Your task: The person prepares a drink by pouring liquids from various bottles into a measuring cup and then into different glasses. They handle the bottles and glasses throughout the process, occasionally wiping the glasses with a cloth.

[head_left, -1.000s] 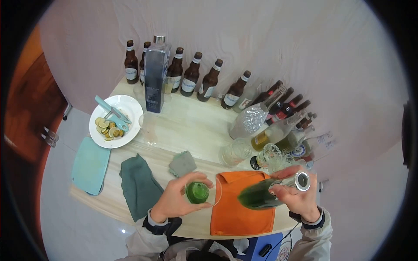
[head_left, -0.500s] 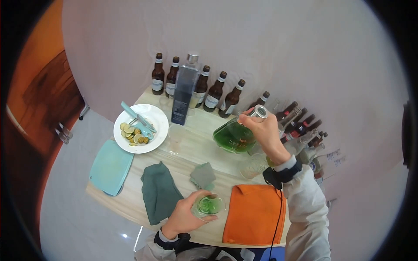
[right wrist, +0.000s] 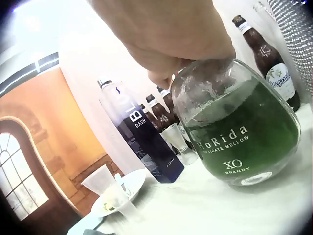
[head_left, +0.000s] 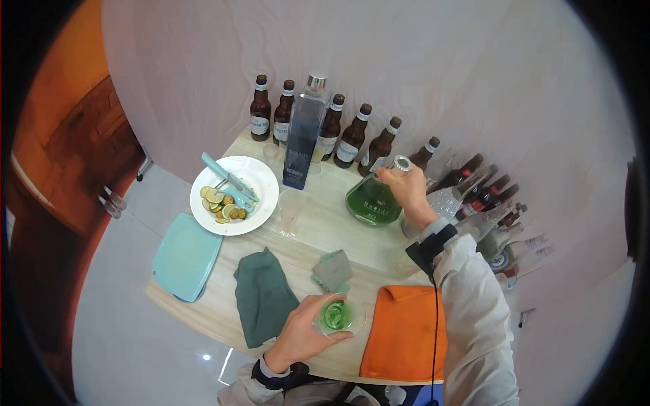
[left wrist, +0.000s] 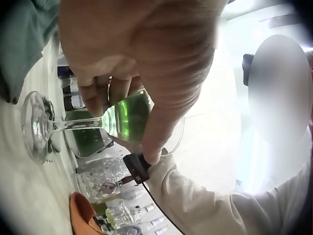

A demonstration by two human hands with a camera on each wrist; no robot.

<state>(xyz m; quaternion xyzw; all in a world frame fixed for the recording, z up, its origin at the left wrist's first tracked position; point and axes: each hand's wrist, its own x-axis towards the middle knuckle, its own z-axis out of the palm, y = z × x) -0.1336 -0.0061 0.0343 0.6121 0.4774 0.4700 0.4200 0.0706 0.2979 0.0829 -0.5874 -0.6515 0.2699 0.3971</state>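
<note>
A stemmed glass point(left wrist: 128, 117) with green liquid is held by my left hand point(head_left: 302, 333), fingers and thumb round its bowl; in the left wrist view its foot is near the table surface. My right hand point(head_left: 408, 195) grips the neck of a wide, round bottle point(right wrist: 239, 132) of green liquid, lettered "Horida XO Brandy". That bottle stands at the back of the table, in front of brown beer bottles point(head_left: 352, 139). In the right wrist view the hand point(right wrist: 171, 34) covers the bottle's neck.
A tall dark blue bottle point(head_left: 302, 145), a white plate point(head_left: 267, 218) with lime slices and a peeler, and a clear cup point(head_left: 290, 215) are leftward. Cloths point(head_left: 263, 298) and an orange towel point(head_left: 399, 338) lie in front. Bottles and glasses crowd the right point(head_left: 497, 237).
My right hand has carried the green bottle from above the orange towel to the back of the table, turning it upright. My left hand still holds the glass. The head view has shifted.
</note>
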